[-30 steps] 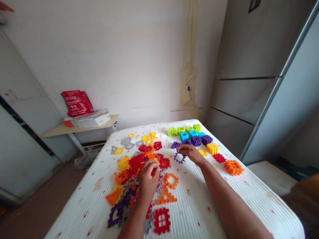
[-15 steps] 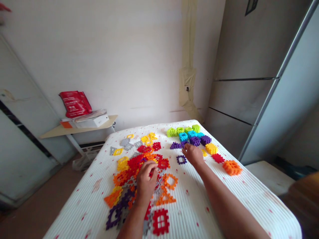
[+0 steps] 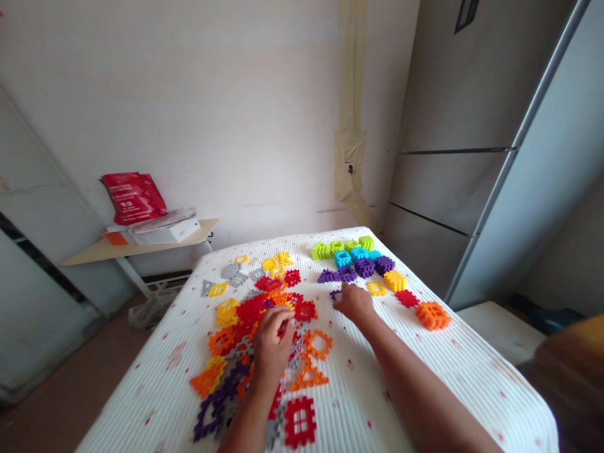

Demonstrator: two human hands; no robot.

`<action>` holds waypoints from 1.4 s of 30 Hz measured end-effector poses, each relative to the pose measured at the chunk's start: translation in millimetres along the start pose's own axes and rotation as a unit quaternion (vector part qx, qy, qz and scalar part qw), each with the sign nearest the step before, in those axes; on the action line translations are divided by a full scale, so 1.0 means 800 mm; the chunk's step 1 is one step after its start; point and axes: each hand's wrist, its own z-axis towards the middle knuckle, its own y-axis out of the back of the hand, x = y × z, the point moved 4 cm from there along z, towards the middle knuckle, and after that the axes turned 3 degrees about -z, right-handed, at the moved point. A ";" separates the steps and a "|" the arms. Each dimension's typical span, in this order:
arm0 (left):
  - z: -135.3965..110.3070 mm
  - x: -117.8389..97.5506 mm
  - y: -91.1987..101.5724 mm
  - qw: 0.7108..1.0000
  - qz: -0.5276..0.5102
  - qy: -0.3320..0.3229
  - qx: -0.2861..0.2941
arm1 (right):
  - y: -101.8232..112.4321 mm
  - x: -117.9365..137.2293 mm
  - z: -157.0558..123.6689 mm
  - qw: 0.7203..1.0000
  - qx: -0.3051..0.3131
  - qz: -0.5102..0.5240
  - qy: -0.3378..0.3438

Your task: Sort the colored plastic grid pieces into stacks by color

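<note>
A loose heap of flat interlocking plastic tiles [image 3: 255,314], red, orange, yellow, grey and purple, lies on a white ribbed mattress [image 3: 368,402]. My left hand [image 3: 272,343] rests on the heap with its fingers curled around red pieces at its middle. My right hand [image 3: 353,302] lies palm down over a small purple square tile [image 3: 335,294], covering most of it. Beyond it stand built cubes in rows: green [image 3: 337,248], blue [image 3: 355,256], purple [image 3: 365,267], yellow [image 3: 395,280] and an orange one [image 3: 433,315] to the right.
A red tile [image 3: 300,422] lies near the front edge. A low shelf [image 3: 136,246] at the back left carries a red bag [image 3: 133,197] and a white box. Grey cabinet doors [image 3: 472,163] stand to the right. Brown floor lies left of the mattress.
My right hand put the purple square tile down on the mattress, drew away a little, then came back over it. My left hand stayed on the heap. The camera shifted slightly.
</note>
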 end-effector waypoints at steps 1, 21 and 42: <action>0.000 0.000 0.000 1.000 0.000 0.001 -0.001 | 0.005 -0.006 0.004 1.000 -0.028 0.008 -0.009; 0.001 -0.002 0.001 1.000 -0.003 0.008 -0.004 | -0.020 -0.035 0.059 0.991 -0.128 0.031 -0.027; 0.005 0.029 0.033 0.992 -0.014 0.094 -0.087 | -0.009 -0.002 0.039 0.972 -0.180 0.069 0.132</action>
